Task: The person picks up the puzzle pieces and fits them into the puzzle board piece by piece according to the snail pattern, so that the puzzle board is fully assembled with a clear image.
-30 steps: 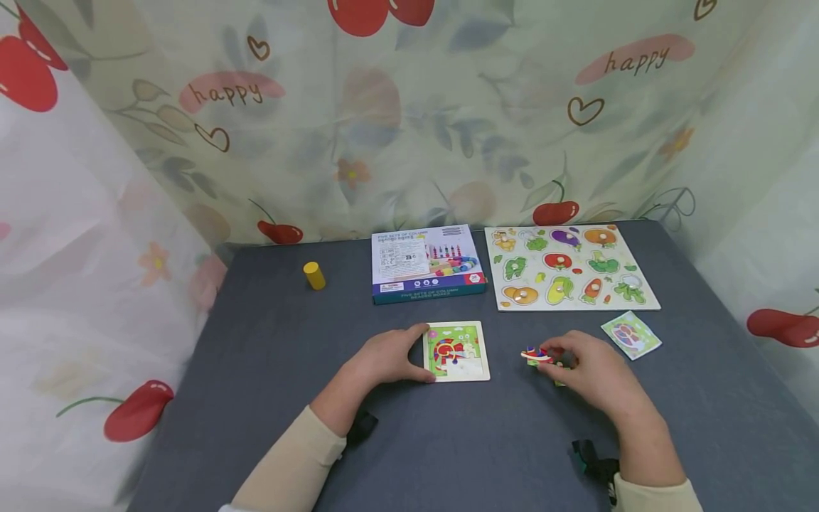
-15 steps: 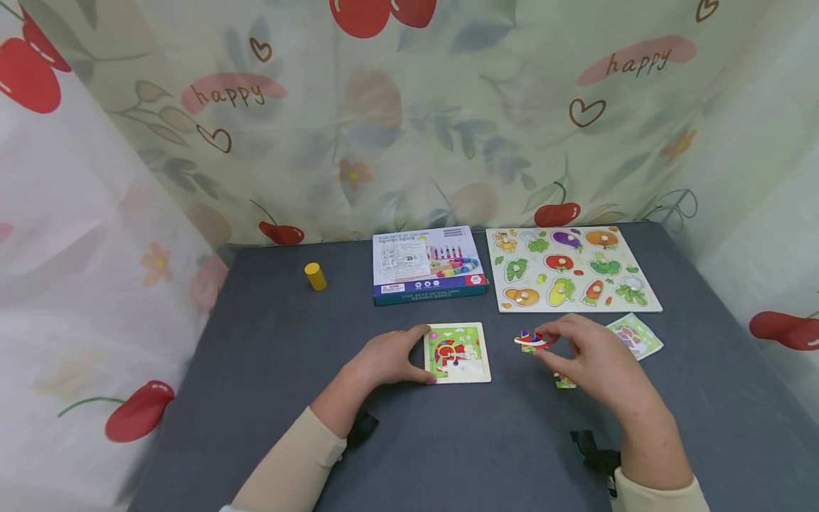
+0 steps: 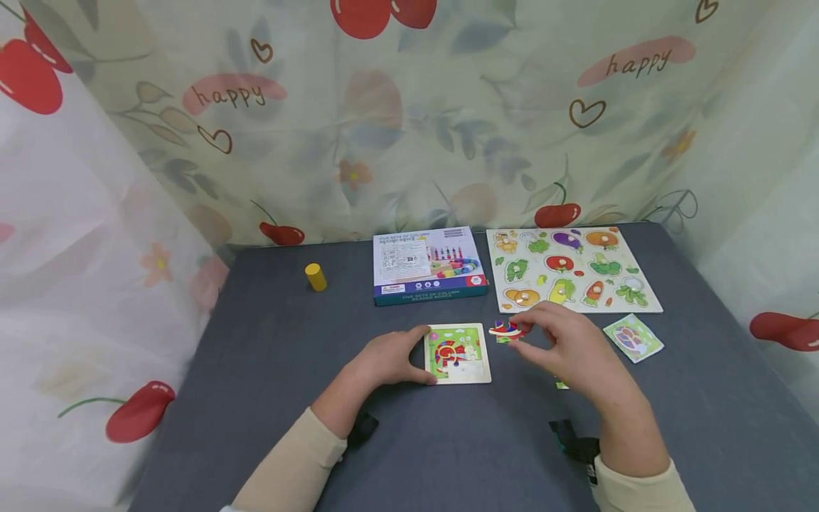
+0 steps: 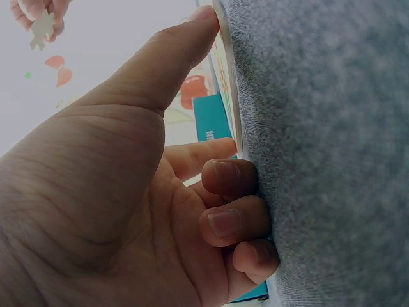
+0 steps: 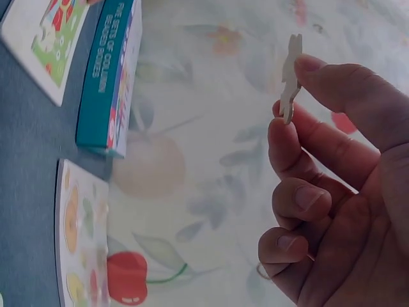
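My left hand holds a small square jigsaw puzzle board at its left side, thumb at the near corner and index finger at the far corner. A red and green picture partly fills its pale frame, with a bare light patch at the lower right. My right hand pinches a jigsaw puzzle piece, printed red, white, blue and green, just right of the board. In the right wrist view the piece is edge-on between thumb and fingertips. Another green piece lies on the table, mostly hidden under the right hand.
A bead set box lies behind the puzzle board. Right of it is a vegetable peg puzzle, with a small picture card in front. A yellow cylinder stands at the back left. Printed curtains surround the grey table.
My right hand has lifted the puzzle piece off the table and carried it left and away from me, close to the board's upper right corner. The left hand stays in place.
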The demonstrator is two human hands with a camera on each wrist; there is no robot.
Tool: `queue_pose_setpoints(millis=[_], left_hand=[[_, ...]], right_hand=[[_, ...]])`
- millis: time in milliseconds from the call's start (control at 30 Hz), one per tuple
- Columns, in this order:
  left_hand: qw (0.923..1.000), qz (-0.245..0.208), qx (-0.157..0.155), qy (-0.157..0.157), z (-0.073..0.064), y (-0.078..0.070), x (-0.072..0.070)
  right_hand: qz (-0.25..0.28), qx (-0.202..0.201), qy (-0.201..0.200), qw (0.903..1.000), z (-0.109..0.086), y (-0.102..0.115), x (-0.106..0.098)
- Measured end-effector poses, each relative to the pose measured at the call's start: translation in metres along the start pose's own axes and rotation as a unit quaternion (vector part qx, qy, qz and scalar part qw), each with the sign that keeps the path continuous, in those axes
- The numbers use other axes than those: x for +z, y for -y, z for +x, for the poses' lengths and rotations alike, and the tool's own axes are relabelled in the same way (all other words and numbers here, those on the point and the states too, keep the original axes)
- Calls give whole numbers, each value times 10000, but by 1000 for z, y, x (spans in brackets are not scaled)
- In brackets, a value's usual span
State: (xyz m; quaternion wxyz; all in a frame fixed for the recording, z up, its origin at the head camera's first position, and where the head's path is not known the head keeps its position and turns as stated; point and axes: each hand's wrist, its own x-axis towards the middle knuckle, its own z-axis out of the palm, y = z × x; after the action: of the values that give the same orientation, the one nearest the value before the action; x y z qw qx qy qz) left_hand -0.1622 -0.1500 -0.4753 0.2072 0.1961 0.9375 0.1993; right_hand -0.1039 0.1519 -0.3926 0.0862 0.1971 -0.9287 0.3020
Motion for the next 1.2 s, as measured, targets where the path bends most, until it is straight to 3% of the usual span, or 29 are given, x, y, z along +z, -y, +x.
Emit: queue_pose_setpoints(millis=[500,1200], left_hand=[[10000,36,-31,-27,1,0,2],[10000,58,-25,34,0,1,0]], right_hand=[[249,-113,498,9984,17,15,31],[-248,415,1583,9862,28,3,84]])
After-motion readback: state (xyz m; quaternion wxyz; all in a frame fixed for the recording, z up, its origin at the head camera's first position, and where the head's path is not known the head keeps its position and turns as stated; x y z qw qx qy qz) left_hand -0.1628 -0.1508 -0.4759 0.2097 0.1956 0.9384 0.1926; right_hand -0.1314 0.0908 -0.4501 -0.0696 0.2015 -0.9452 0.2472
